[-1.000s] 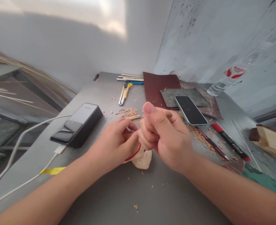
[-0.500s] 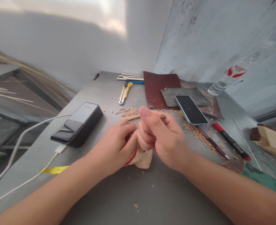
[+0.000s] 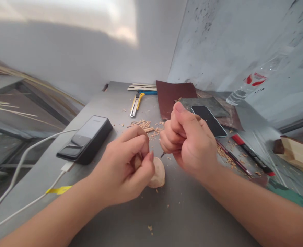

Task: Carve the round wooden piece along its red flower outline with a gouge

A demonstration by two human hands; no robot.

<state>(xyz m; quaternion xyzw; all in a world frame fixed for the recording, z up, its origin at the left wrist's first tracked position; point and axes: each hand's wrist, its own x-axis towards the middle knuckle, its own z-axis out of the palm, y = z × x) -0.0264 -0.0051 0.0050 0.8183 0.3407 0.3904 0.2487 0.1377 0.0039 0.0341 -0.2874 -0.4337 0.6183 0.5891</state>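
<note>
At frame centre my left hand (image 3: 127, 164) clamps the pale wooden piece (image 3: 157, 177) against the desk (image 3: 166, 219) to steady it; my right hand (image 3: 189, 144) is fisted round a small carving tool (image 3: 162, 154), tip just beside the wood.
</note>
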